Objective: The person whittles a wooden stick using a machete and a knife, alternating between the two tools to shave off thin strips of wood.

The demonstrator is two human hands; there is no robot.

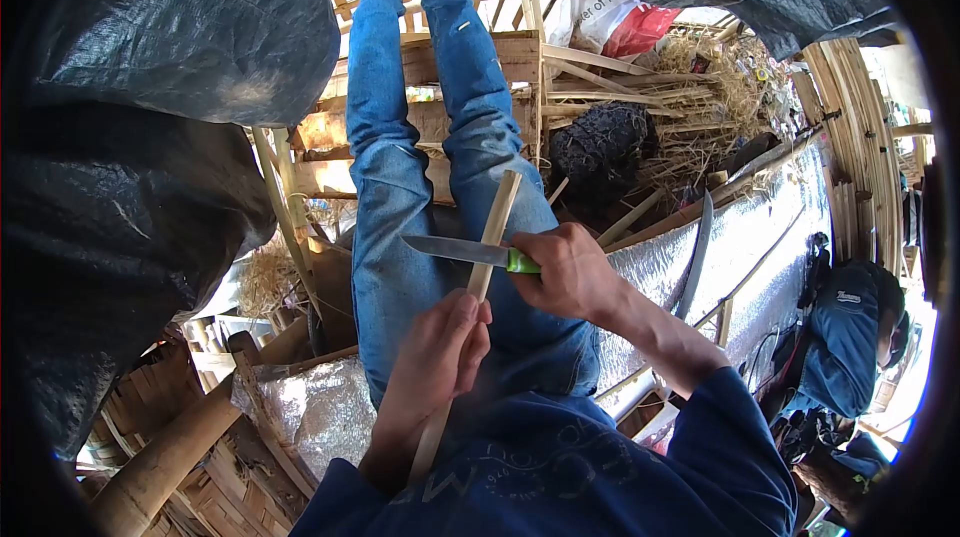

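Observation:
My right hand (568, 269) is closed around the green handle of a knife (455, 249). Its blade points left and lies across a pale strip of bamboo (500, 205). Below the blade, my left hand (438, 345) grips the strip, fingers wrapped round it. The strip slants from my chest up toward my knees, its far end past the knife. Both hands are above my lap, over my outstretched legs in blue jeans (378, 177).
Black plastic sheeting (180, 27) hangs at left and upper right. A long curved blade (697, 252) lies on silver foil sheeting (760, 227) to my right. Beyond are a dark bundle (600, 152), straw (700, 87) and a printed sack (600, 12). A person in blue (845, 342) is at far right.

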